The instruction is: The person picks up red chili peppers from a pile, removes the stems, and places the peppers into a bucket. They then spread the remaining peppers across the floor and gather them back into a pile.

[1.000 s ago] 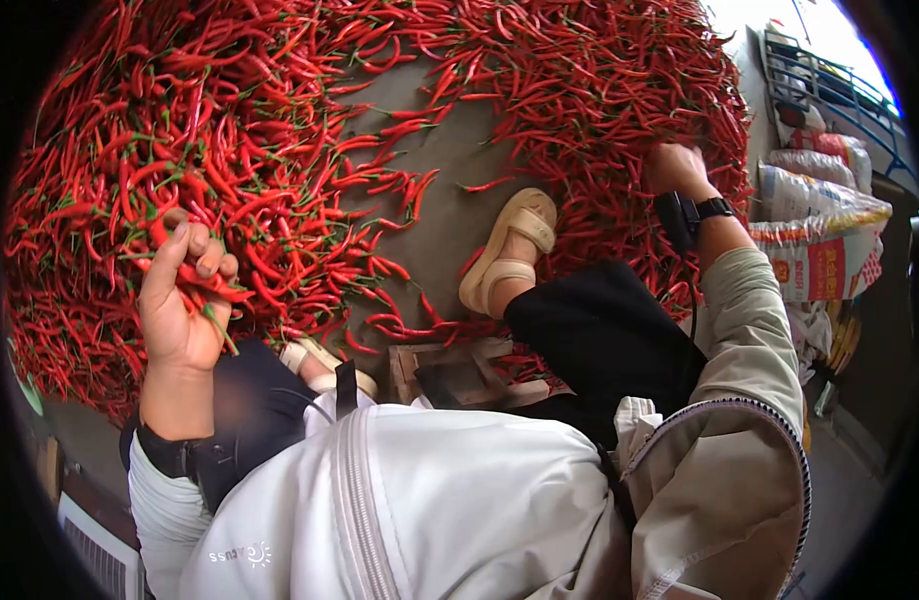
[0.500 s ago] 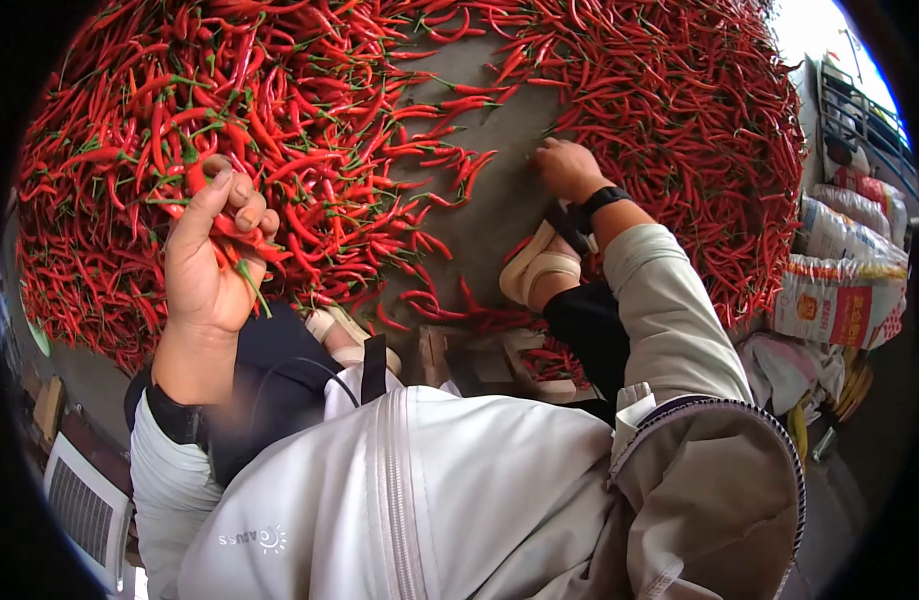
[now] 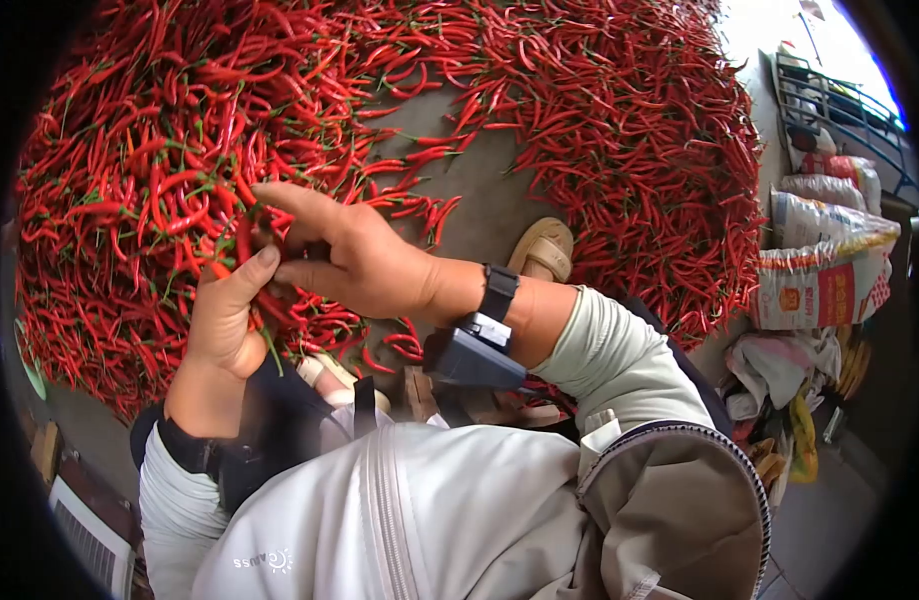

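Note:
My left hand (image 3: 225, 325) is closed around a few red chili peppers (image 3: 244, 240), and a green stem hangs below its palm. My right hand (image 3: 365, 255) has come in beside it from the right. Its index finger and thumb are spread apart around the tops of the held peppers; the other fingers are partly hidden behind. Beyond both hands lies a broad heap of red chili peppers (image 3: 130, 130) with green stems.
A second spread of chili peppers (image 3: 640, 170) covers the floor to the right. Grey floor (image 3: 490, 180) shows between the two heaps. Printed sacks (image 3: 815, 280) stand at the far right, beside crumpled cloth (image 3: 780, 365). A sandaled foot (image 3: 542, 252) rests near the middle.
My right hand has moved left from the edge of the right heap to the peppers in my left hand. My left hand keeps its hold, and the view has shifted slightly.

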Demonstrator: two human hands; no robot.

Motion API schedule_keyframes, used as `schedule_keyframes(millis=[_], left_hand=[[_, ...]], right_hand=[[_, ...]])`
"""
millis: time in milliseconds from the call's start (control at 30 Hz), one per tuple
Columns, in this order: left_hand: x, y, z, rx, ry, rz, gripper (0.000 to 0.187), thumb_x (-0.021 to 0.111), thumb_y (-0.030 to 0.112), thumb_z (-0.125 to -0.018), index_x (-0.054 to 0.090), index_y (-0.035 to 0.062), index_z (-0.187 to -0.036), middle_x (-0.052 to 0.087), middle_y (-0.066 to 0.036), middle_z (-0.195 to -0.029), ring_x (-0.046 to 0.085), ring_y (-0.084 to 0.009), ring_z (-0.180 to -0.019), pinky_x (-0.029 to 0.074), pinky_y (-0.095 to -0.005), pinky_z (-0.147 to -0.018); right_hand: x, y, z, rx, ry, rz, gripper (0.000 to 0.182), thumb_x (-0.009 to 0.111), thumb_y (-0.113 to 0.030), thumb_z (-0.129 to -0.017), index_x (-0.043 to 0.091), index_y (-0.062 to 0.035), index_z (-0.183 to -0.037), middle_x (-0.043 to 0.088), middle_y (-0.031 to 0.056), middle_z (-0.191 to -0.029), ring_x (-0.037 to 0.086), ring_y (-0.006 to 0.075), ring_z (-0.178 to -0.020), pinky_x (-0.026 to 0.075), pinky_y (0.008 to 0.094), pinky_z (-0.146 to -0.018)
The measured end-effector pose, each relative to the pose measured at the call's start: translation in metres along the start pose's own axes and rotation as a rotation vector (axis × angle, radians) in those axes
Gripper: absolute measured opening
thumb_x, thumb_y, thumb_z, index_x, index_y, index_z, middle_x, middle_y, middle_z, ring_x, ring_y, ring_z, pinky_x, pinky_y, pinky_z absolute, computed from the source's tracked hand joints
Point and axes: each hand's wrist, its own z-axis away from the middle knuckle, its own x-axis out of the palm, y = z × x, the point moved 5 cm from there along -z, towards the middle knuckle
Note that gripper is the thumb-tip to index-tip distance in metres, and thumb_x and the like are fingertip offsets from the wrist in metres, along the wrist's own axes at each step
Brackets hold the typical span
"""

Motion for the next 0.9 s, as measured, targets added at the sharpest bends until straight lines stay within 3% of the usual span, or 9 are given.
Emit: schedule_keyframes(millis=[100, 233, 300, 400, 500, 633, 700, 767, 900], left_hand=[[-0.024, -0.003, -0.006, 0.017, -0.038, -0.017, 0.022, 0.060, 0.009, -0.082, 0.054, 0.0077, -0.103, 0.059, -0.005, -0.099, 0.057, -0.0104, -0.077, 0.047, -0.0265, -0.070], [-0.022, 0.008, -0.007, 0.032, -0.042, 0.228, 0.020, 0.057, 0.015, -0.086, 0.052, 0.0075, -0.104, 0.055, -0.004, -0.097, 0.051, -0.0077, -0.070, 0.049, -0.0262, -0.065], [-0.023, 0.009, -0.007, 0.061, -0.103, 0.256, 0.020, 0.057, 0.015, -0.086, 0.052, 0.0074, -0.104, 0.054, -0.003, -0.092, 0.050, -0.0080, -0.069, 0.048, -0.0255, -0.062], [-0.018, 0.003, -0.007, 0.039, -0.166, 0.245, 0.023, 0.057, 0.015, -0.085, 0.052, 0.0086, -0.106, 0.053, -0.003, -0.089, 0.047, -0.0097, -0.068, 0.045, -0.0252, -0.057], [-0.010, -0.002, -0.011, -0.006, -0.187, 0.250, 0.026, 0.059, 0.014, -0.083, 0.051, 0.0095, -0.107, 0.051, -0.002, -0.083, 0.044, -0.0116, -0.069, 0.042, -0.0253, -0.054], [-0.002, 0.001, -0.015, -0.001, -0.271, 0.189, 0.028, 0.062, 0.016, -0.081, 0.052, 0.0109, -0.107, 0.051, 0.000, -0.082, 0.045, -0.0108, -0.071, 0.043, -0.0244, -0.062], [0.000, 0.000, -0.015, -0.005, -0.285, 0.180, 0.027, 0.063, 0.016, -0.081, 0.053, 0.0107, -0.105, 0.051, 0.000, -0.081, 0.046, -0.0112, -0.072, 0.043, -0.0245, -0.063], [-0.007, -0.002, -0.020, 0.021, -0.211, 0.142, 0.023, 0.064, 0.018, -0.080, 0.055, 0.0107, -0.100, 0.052, 0.001, -0.081, 0.047, -0.0118, -0.074, 0.044, -0.0254, -0.067], [-0.009, -0.006, -0.021, 0.039, -0.141, 0.139, 0.014, 0.057, 0.017, -0.085, 0.055, 0.0111, -0.098, 0.052, 0.000, -0.080, 0.053, -0.0151, -0.086, 0.047, -0.0330, -0.082]], right_hand=[[-0.018, 0.013, -0.002, 0.162, -0.132, 0.038, 0.060, 0.066, -0.005, -0.075, 0.040, -0.0091, -0.129, 0.063, 0.0050, -0.078, 0.059, 0.0120, -0.075, 0.049, 0.0270, -0.068], [-0.181, 0.098, 0.018, 0.120, 0.660, 0.817, 0.041, 0.067, -0.007, -0.071, 0.054, -0.0044, -0.110, 0.061, 0.0097, -0.097, 0.059, 0.0189, -0.081, 0.048, 0.0306, -0.071], [-0.266, 0.109, 0.058, 0.533, 0.931, 1.169, 0.046, 0.072, -0.017, -0.066, 0.056, -0.0060, -0.108, 0.060, 0.0121, -0.103, 0.059, 0.0248, -0.089, 0.047, 0.0329, -0.078], [-0.333, 0.146, 0.112, 0.944, 1.015, 1.034, 0.068, 0.075, -0.031, -0.060, 0.048, -0.0111, -0.119, 0.053, 0.0100, -0.116, 0.048, 0.0317, -0.108, 0.038, 0.0436, -0.094], [-0.313, 0.182, 0.091, 0.830, 0.567, 1.062, 0.066, 0.073, -0.033, -0.062, 0.046, -0.0285, -0.122, 0.038, 0.0089, -0.131, 0.027, 0.0389, -0.123, 0.032, 0.0625, -0.091], [-0.241, 0.192, 0.083, 0.731, -0.017, 1.220, 0.057, 0.066, -0.026, -0.068, 0.047, -0.0337, -0.121, 0.038, 0.0087, -0.129, 0.037, 0.0370, -0.117, 0.040, 0.0586, -0.085], [-0.224, 0.173, 0.110, 0.705, -0.076, 1.203, 0.057, 0.061, -0.019, -0.069, 0.046, -0.0345, -0.122, 0.035, 0.0078, -0.134, 0.040, 0.0360, -0.114, 0.039, 0.0600, -0.085], [-0.219, 0.150, 0.146, 0.548, -0.390, 1.471, 0.059, 0.059, -0.017, -0.070, 0.045, -0.0361, -0.124, 0.029, 0.0068, -0.139, 0.035, 0.0366, -0.121, 0.034, 0.0630, -0.089], [-0.240, 0.093, 0.187, 0.605, -0.566, 1.537, 0.051, 0.059, -0.022, -0.072, 0.050, -0.0366, -0.120, 0.026, 0.0033, -0.142, 0.023, 0.0320, -0.130, 0.023, 0.0647, -0.095]])
